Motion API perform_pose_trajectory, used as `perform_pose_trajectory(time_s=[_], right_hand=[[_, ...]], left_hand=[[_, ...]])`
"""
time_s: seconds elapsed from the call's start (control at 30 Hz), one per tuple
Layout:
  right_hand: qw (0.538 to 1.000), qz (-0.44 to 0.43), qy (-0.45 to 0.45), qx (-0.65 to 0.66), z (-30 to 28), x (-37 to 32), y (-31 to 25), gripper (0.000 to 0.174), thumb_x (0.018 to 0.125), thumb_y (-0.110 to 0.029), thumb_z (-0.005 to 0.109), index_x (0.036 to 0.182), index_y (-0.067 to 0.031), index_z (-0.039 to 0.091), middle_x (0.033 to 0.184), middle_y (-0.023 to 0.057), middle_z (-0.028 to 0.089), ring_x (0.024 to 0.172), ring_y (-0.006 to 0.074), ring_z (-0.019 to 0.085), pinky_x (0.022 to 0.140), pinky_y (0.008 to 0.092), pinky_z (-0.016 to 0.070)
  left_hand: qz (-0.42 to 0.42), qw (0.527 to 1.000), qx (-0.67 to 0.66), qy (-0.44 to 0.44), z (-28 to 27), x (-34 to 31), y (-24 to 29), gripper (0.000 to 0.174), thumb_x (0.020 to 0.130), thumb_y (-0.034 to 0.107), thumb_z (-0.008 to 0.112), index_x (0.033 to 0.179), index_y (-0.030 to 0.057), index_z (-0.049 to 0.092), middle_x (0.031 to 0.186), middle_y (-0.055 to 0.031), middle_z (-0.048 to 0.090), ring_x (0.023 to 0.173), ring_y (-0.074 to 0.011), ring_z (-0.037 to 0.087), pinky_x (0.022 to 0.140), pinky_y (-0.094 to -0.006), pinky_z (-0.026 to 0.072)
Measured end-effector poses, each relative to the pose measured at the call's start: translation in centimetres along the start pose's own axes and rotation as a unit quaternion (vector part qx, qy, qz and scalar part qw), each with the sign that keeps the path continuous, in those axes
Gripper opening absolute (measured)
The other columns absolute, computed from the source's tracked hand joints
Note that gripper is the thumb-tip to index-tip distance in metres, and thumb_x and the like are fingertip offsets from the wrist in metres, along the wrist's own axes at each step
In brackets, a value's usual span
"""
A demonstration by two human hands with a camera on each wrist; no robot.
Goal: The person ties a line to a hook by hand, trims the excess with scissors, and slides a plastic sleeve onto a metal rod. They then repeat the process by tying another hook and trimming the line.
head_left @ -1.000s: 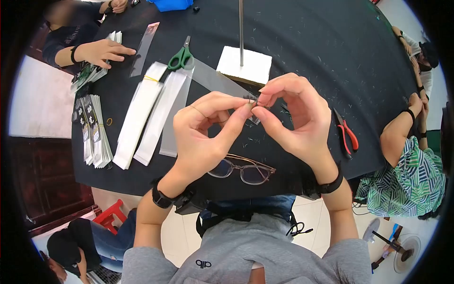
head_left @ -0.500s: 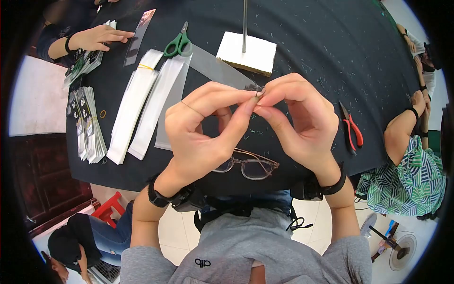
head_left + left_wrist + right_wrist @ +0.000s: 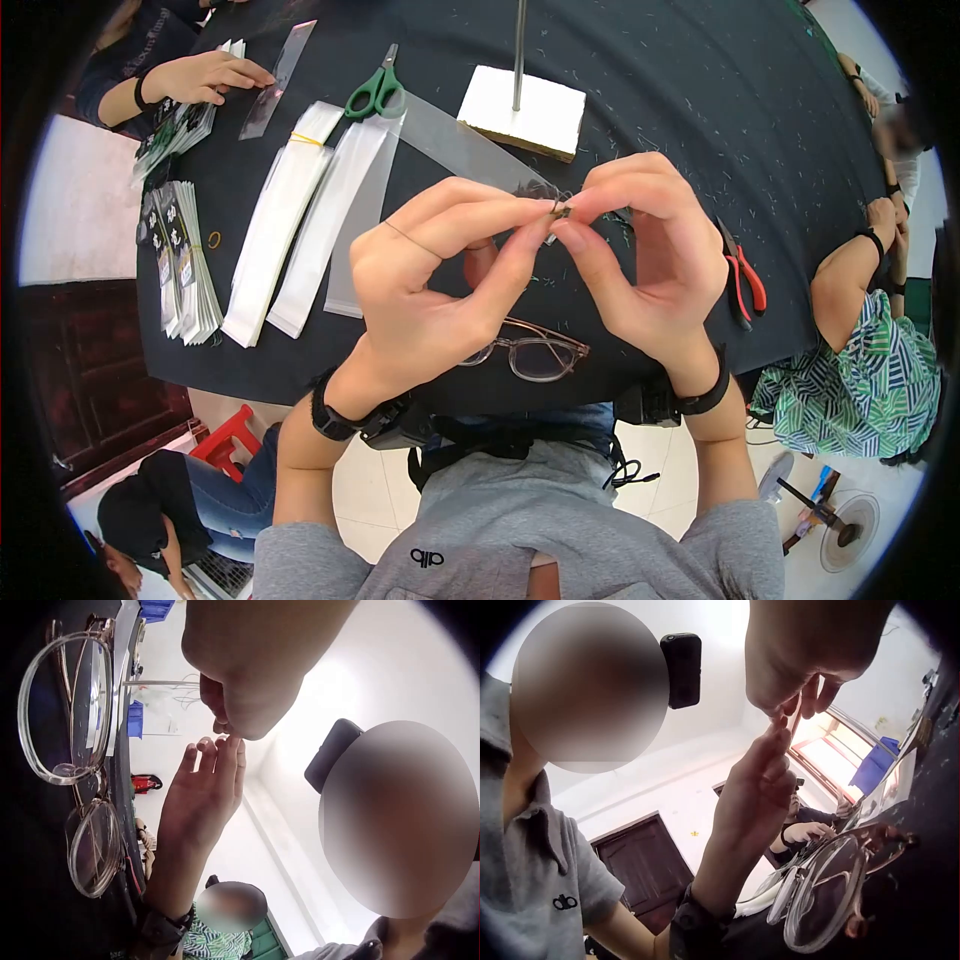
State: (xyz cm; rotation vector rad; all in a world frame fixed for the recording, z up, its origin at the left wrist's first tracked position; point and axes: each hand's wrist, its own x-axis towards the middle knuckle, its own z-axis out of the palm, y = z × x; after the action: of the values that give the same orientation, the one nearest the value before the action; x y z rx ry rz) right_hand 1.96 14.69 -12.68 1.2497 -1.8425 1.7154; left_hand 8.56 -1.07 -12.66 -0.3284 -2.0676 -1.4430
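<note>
In the head view a tiny dark, greenish piece with thin wiry ends (image 3: 562,211) sits between the fingertips of both hands. The left hand (image 3: 440,270) pinches it between thumb and index finger, and a thin thread crosses its fingers. From the other side the right hand (image 3: 655,265) pinches the piece too, thumb below and index finger above. Both wrist views show the fingertips meeting, but the piece itself is hidden there. Eyeglasses (image 3: 540,358) lie just below the hands on the black cloth.
Green scissors (image 3: 376,96), clear plastic strips, white sleeve bundles (image 3: 285,225) and printed packets (image 3: 185,262) lie left. A white block (image 3: 523,108) with an upright rod stands behind the hands. Red pliers (image 3: 742,272) lie right. Another person's hand (image 3: 215,76) touches a clear strip.
Both hands have shifted slightly right, still pinching the tiny piece, which shows more between the fingertips. The other person's clear strip at the upper left has moved down and left.
</note>
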Motion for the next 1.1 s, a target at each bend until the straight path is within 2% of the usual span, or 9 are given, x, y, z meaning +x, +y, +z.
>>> perform_pose_trajectory(time_s=[0.07, 0.33, 0.53, 0.7, 0.8, 0.93, 1.03, 1.1], right_hand=[[1.000, 0.013, 0.024, 0.008, 0.2, -0.1, 0.0, 0.025, 0.071, 0.008, 0.074, 0.092, 0.0021, 0.062, 0.086, 0.0108, 0.063, 0.070, 0.0164, 0.062, 0.062, 0.0247, 0.0503], [1.000, 0.025, -0.005, 0.001, -0.2, 0.2, -0.2, 0.023, 0.072, 0.008, 0.074, 0.091, 0.0022, 0.063, 0.083, 0.0109, 0.063, 0.069, 0.0161, 0.061, 0.061, 0.0244, 0.0498], [0.990, 0.108, -0.018, 0.095, -0.4, 0.0, -0.4, 0.019, 0.075, 0.007, 0.072, 0.090, 0.0027, 0.062, 0.083, 0.0083, 0.062, 0.068, 0.0122, 0.055, 0.063, 0.0236, 0.0447], [0.960, 0.183, -0.049, 0.205, -0.7, -0.1, -0.5, 0.014, 0.082, 0.005, 0.067, 0.095, 0.0029, 0.060, 0.087, 0.0043, 0.058, 0.073, 0.0086, 0.052, 0.067, 0.0218, 0.0419], [0.956, 0.191, -0.061, 0.213, -0.7, -0.2, -0.5, 0.012, 0.085, 0.004, 0.064, 0.096, 0.0029, 0.058, 0.087, 0.0028, 0.056, 0.073, 0.0081, 0.051, 0.066, 0.0220, 0.0416], [0.959, 0.185, -0.056, 0.209, -0.5, -0.3, -0.4, 0.012, 0.085, 0.005, 0.063, 0.095, 0.0023, 0.057, 0.086, 0.0035, 0.055, 0.072, 0.0094, 0.050, 0.065, 0.0231, 0.0416], [0.980, 0.139, -0.064, 0.131, -0.6, -0.1, -0.2, 0.016, 0.081, 0.006, 0.065, 0.093, 0.0008, 0.057, 0.085, 0.0056, 0.055, 0.070, 0.0119, 0.050, 0.063, 0.0242, 0.0416], [0.992, 0.084, -0.094, 0.032, -1.1, 0.1, -0.2, 0.020, 0.076, 0.006, 0.067, 0.092, -0.0004, 0.058, 0.085, 0.0074, 0.055, 0.069, 0.0142, 0.050, 0.061, 0.0246, 0.0417]], left_hand=[[0.006, 1.000, 0.013, -0.004, 0.0, 0.0, 0.1, 0.021, 0.075, -0.008, 0.071, 0.093, 0.0024, 0.072, 0.082, -0.0052, 0.068, 0.051, -0.0028, 0.051, 0.045, -0.0169, 0.0371], [0.008, 1.000, 0.012, -0.011, 0.0, 0.2, 0.2, 0.021, 0.074, -0.008, 0.072, 0.093, 0.0017, 0.071, 0.080, -0.0048, 0.067, 0.052, -0.0032, 0.052, 0.044, -0.0168, 0.0387], [0.011, 1.000, 0.005, -0.016, 0.1, 0.1, 0.3, 0.019, 0.074, -0.008, 0.072, 0.091, 0.0007, 0.071, 0.079, -0.0048, 0.066, 0.051, -0.0035, 0.052, 0.043, -0.0171, 0.0378], [0.017, 1.000, -0.003, -0.018, 0.1, 0.2, 0.3, 0.018, 0.074, -0.008, 0.072, 0.090, 0.0004, 0.070, 0.077, -0.0049, 0.066, 0.050, -0.0037, 0.051, 0.042, -0.0174, 0.0371], [0.020, 1.000, -0.003, -0.023, 0.1, 0.1, 0.3, 0.018, 0.074, -0.008, 0.072, 0.089, 0.0003, 0.070, 0.077, -0.0049, 0.066, 0.049, -0.0038, 0.051, 0.042, -0.0175, 0.0368], [0.009, 1.000, -0.004, -0.025, 0.1, 0.0, 0.2, 0.018, 0.074, -0.008, 0.072, 0.089, 0.0002, 0.070, 0.077, -0.0049, 0.065, 0.048, -0.0037, 0.051, 0.042, -0.0174, 0.0365], [0.006, 1.000, -0.002, -0.022, 0.0, 0.1, 0.3, 0.017, 0.074, -0.008, 0.071, 0.089, 0.0001, 0.070, 0.077, -0.0048, 0.066, 0.048, -0.0034, 0.050, 0.042, -0.0174, 0.0362], [-0.019, 0.998, 0.005, -0.060, -0.3, 0.0, 0.6, 0.019, 0.075, -0.011, 0.069, 0.092, -0.0041, 0.066, 0.082, -0.0100, 0.065, 0.063, -0.0082, 0.056, 0.054, -0.0194, 0.0407]])
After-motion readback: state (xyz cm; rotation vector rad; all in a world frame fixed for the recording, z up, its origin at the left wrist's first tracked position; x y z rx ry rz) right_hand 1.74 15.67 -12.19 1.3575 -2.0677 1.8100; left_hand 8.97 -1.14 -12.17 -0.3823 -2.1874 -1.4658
